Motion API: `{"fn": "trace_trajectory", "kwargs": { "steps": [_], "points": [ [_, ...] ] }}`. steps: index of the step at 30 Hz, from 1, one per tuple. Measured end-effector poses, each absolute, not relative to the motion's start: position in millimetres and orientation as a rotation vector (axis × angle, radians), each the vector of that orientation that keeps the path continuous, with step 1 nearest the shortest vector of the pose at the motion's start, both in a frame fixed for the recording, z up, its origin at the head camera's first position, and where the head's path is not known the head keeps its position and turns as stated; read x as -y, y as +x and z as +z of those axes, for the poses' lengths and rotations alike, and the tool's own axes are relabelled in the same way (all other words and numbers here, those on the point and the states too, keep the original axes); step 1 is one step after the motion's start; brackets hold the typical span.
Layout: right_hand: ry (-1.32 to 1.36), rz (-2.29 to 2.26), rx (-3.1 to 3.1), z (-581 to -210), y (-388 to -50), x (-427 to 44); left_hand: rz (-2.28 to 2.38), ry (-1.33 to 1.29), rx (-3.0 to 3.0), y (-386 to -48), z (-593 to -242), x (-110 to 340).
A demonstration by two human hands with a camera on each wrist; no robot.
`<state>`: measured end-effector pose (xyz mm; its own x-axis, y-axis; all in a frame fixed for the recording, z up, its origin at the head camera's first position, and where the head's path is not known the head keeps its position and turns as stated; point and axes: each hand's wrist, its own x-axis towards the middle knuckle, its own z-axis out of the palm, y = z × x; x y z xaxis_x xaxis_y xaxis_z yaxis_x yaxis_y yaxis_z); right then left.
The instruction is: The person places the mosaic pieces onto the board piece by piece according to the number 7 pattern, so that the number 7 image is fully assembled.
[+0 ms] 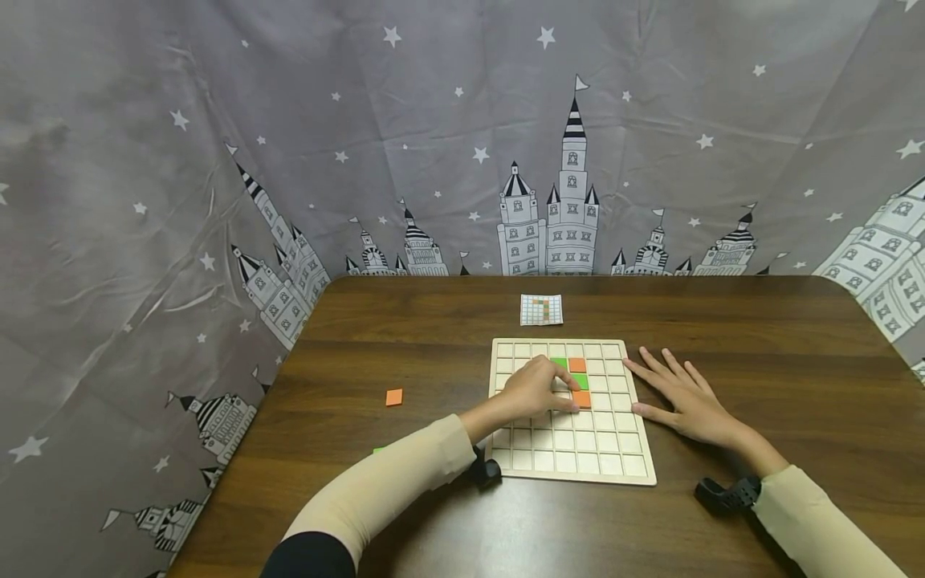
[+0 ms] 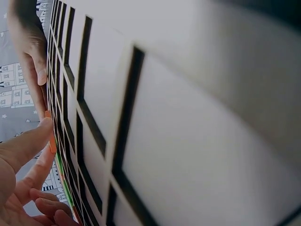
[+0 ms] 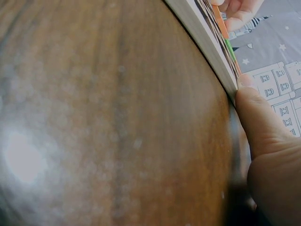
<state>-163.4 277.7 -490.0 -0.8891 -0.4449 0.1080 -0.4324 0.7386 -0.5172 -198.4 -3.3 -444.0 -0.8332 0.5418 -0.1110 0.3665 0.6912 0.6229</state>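
A wooden grid board (image 1: 600, 464) lies on the table. My left hand (image 1: 533, 388) reaches over it and pinches an orange tile (image 1: 581, 399) between thumb and fingers. In the left wrist view that orange tile (image 2: 50, 132) stands slightly tilted against the grid. Just behind it is a green tile (image 1: 579, 381), then another orange tile (image 1: 576, 365), with a second green tile (image 1: 559, 364) to the left. Other squares are partly hidden by my hand. My right hand (image 1: 682, 401) is spread flat, its thumb and a fingertip touching the board's right edge.
A small printed grid card (image 1: 541, 310) lies behind the board. One loose orange tile (image 1: 393, 397) is on the table (image 1: 347, 353) at the left. A bit of green (image 1: 380, 449) peeks out beside the left sleeve. A patterned grey curtain (image 1: 433, 120) hangs behind the table.
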Motion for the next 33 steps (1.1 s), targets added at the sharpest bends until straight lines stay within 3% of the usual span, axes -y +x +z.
{"fn": "trace_trajectory", "kwargs": {
  "steps": [33],
  "points": [
    [-0.735, -0.852, -2.915, -490.0, -163.0, -277.6, 0.814, 0.652, -2.645, -199.7, -446.4, 1.9]
  ]
}}
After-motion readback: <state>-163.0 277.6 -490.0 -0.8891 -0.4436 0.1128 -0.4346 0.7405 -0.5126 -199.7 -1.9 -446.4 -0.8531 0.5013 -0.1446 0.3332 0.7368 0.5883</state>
